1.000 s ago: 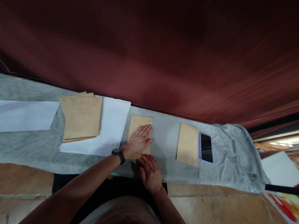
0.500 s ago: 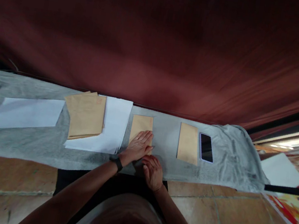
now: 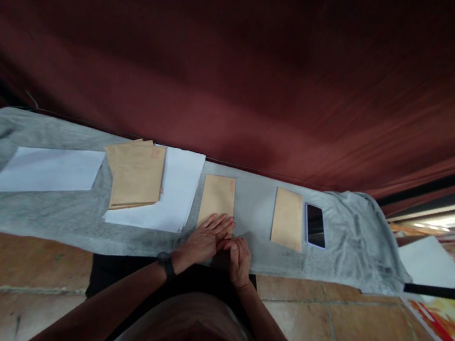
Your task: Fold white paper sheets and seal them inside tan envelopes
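Note:
A brown paper envelope (image 3: 218, 196) lies on the grey cloth in front of me, small red print near its far right corner. Across its near part rests my left hand (image 3: 205, 240), palm down with fingers stretched out flat; a dark watch is on that wrist. My right hand (image 3: 239, 258) is curled closed at the envelope's near right corner, its fingers meeting the left fingertips. What lies under those curled fingers is mostly hidden. To the right is another brown envelope (image 3: 288, 218). A stack of brown envelopes (image 3: 139, 174) sits at the left on white sheets (image 3: 182, 186).
Grey cloth (image 3: 253, 197) covers the narrow surface. A phone (image 3: 315, 225) lies right of the single envelope, a white sheet (image 3: 48, 169) at far left. A dark red hanging (image 3: 241, 81) rises behind. Tiled floor (image 3: 316, 320) shows nearer me.
My left hand has slid toward me, down the envelope to its near edge. The right hand's fingers have curled in tighter beside it. The view has shifted slightly.

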### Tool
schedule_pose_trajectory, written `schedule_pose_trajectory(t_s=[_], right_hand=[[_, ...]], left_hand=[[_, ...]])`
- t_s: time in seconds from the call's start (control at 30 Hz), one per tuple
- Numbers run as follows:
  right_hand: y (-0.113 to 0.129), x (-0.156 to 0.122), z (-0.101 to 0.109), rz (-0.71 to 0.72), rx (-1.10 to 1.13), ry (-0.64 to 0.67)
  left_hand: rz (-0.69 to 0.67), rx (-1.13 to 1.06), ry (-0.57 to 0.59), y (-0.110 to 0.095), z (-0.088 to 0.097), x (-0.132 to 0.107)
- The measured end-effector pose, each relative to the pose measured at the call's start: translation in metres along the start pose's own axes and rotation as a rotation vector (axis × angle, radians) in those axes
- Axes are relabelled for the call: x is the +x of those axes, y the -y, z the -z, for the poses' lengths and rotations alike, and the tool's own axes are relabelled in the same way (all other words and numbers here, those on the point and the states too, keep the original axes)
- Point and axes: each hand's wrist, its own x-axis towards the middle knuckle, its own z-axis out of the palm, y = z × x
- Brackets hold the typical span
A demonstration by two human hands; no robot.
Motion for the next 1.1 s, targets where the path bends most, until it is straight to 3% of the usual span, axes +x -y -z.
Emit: schedule_pose_trajectory(t_s=[0.13,0.33,0.43,0.63,0.83,1.1], right_hand=[[-0.002,0.012,0.003,-0.059,0.011,0.006],[-0.009,0.045,0.006,0.152,-0.227,0.435],[-0.015,0.061,0.000,0.218,-0.387,0.549],[-0.029,0.098,-0.019,0.229,-0.590,0.536],[-0.036,0.128,-0.034,0.207,-0.638,0.486],[-0.032,0.144,-0.046,0.114,-0.669,0.484]], left_hand=[[-0.015,-0.004,0.005,-0.009,0.004,-0.013],[-0.014,-0.010,-0.007,-0.017,-0.002,-0.033],[-0.020,-0.019,-0.005,-0.019,-0.003,-0.035],[-0.007,0.014,-0.004,-0.019,0.001,-0.033],[-0.052,0.010,0.038,-0.016,0.004,-0.034],[-0.071,-0.018,0.076,-0.014,0.008,-0.034]])
